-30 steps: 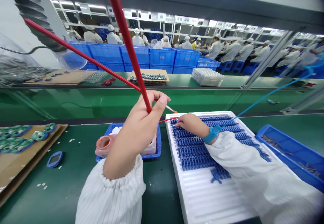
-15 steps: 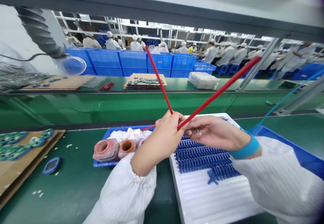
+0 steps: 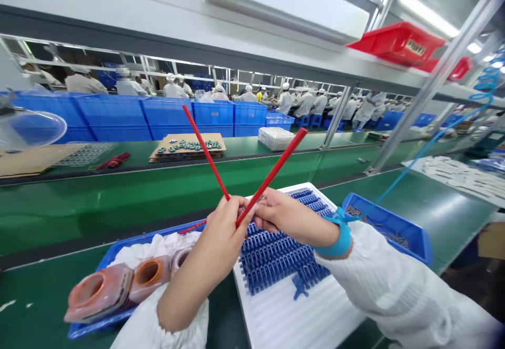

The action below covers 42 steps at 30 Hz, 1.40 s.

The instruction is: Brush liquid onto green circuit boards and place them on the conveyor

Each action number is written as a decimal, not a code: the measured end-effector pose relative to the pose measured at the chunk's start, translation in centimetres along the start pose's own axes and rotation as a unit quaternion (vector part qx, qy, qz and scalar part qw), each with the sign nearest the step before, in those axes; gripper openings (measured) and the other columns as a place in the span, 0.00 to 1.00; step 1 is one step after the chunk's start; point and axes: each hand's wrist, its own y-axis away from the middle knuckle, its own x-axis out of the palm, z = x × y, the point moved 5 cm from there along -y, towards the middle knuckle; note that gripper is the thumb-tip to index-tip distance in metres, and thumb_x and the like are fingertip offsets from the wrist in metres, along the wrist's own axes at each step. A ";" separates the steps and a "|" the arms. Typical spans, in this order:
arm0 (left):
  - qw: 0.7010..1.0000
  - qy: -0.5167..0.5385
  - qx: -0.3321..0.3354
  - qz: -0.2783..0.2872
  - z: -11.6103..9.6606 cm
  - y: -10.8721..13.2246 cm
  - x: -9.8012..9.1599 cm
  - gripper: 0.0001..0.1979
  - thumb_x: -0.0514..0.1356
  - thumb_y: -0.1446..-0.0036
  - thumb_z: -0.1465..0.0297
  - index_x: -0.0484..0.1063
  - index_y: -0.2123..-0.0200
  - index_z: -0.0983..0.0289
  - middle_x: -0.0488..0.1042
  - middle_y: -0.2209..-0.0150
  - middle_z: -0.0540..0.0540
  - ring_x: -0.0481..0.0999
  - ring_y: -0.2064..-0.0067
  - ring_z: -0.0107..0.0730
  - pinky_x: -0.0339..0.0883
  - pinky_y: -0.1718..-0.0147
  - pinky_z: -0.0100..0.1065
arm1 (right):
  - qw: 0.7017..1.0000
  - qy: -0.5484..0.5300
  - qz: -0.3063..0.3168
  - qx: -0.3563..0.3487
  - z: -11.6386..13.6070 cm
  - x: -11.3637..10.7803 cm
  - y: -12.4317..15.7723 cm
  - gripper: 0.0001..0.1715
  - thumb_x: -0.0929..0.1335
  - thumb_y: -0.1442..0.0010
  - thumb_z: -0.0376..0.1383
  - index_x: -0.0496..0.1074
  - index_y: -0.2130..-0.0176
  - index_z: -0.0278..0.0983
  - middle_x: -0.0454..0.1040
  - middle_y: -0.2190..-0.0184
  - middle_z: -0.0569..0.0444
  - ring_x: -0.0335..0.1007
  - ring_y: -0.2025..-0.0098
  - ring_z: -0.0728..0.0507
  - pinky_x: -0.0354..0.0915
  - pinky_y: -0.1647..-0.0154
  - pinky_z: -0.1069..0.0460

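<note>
My left hand (image 3: pixel 223 238) is clenched around two slim red rods (image 3: pixel 205 152), which rise in a V above the near left corner of the white ribbed foam tray (image 3: pixel 292 317). My right hand (image 3: pixel 286 215) reaches in over that tray, its fingers (image 3: pixel 268 207) against my left hand where the rods go in (I cannot tell if they grip a rod or only touch it). A thin red stick (image 3: pixel 193 227) pokes out to the left from behind my left hand.

On the foam tray, right under my hands, lie rows of blue plastic comb-shaped parts (image 3: pixel 280 259), with one loose blue piece (image 3: pixel 300 286) just below them. A blue conductive strap (image 3: pixel 339 238) circles my right wrist, and its blue cord (image 3: pixel 414 149) runs off to the right of the tray.

Just left of the tray, a blue plastic tray (image 3: pixel 90 329) on the green worktop (image 3: pixel 35 291) holds white cloth (image 3: pixel 158 246) and stained square jars, one pinkish (image 3: pixel 98 291), one orange (image 3: pixel 148 273). Right of the foam tray sits a blue plastic bin (image 3: pixel 389 228) of small dark parts.

Far beyond the foam tray, a cardboard sheet (image 3: pixel 187 146) carries round green parts, and white-clad co-workers (image 3: pixel 303 104) stand past a row of blue crates (image 3: pixel 213 120).
</note>
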 end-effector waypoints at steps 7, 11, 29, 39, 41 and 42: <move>0.999 -0.004 -0.014 -0.036 0.5 -0.1 -0.3 0.14 0.46 0.37 0.59 0.64 0.69 0.60 0.66 0.65 0.52 0.67 0.62 0.37 0.61 0.62 0.38 | 0.986 0.154 -0.026 -0.054 1.9 -0.1 1.1 0.11 0.59 0.29 0.21 0.67 0.61 0.29 0.66 0.70 0.58 0.59 0.71 0.53 0.57 0.71 0.61; 1.000 0.017 -0.001 -0.020 0.3 0.0 -0.1 0.13 0.47 0.36 0.60 0.65 0.67 0.60 0.66 0.64 0.51 0.68 0.61 0.36 0.62 0.60 0.38 | 0.975 0.206 0.002 -0.076 2.4 0.4 1.6 0.14 0.59 0.33 0.16 0.65 0.55 0.30 0.67 0.68 0.59 0.63 0.68 0.52 0.58 0.68 0.60; 0.992 0.089 -0.008 -0.089 -0.5 0.4 -1.1 0.10 0.48 0.37 0.65 0.60 0.69 0.61 0.63 0.66 0.51 0.65 0.67 0.31 0.63 0.66 0.32 | 0.951 0.228 -0.119 -0.171 1.9 -0.1 1.9 0.19 0.61 0.34 0.46 0.67 0.62 0.32 0.62 0.74 0.55 0.58 0.73 0.50 0.54 0.75 0.58; 0.985 0.068 -0.022 -0.158 0.7 0.6 -3.4 0.13 0.48 0.36 0.60 0.66 0.63 0.60 0.68 0.61 0.53 0.68 0.60 0.33 0.63 0.58 0.34 | 0.888 0.417 -0.149 -0.125 0.3 -1.5 -0.4 0.05 0.66 0.32 0.30 0.73 0.61 0.32 0.62 0.78 0.59 0.59 0.76 0.50 0.55 0.74 0.57; 0.980 0.066 -0.031 -0.183 0.8 0.9 -4.5 0.13 0.48 0.36 0.59 0.66 0.64 0.60 0.68 0.62 0.52 0.68 0.61 0.33 0.63 0.59 0.34 | 0.862 0.487 -0.112 -0.080 -1.6 -1.9 -2.1 0.04 0.68 0.33 0.25 0.74 0.60 0.31 0.66 0.73 0.57 0.64 0.70 0.49 0.61 0.66 0.56; 0.978 0.067 -0.032 -0.192 0.9 1.1 -4.9 0.13 0.48 0.36 0.59 0.66 0.65 0.60 0.68 0.63 0.52 0.68 0.62 0.32 0.63 0.60 0.33 | 0.847 0.521 -0.090 -0.058 -2.7 -2.1 -2.9 0.03 0.68 0.33 0.25 0.73 0.59 0.30 0.68 0.70 0.55 0.66 0.66 0.47 0.63 0.61 0.55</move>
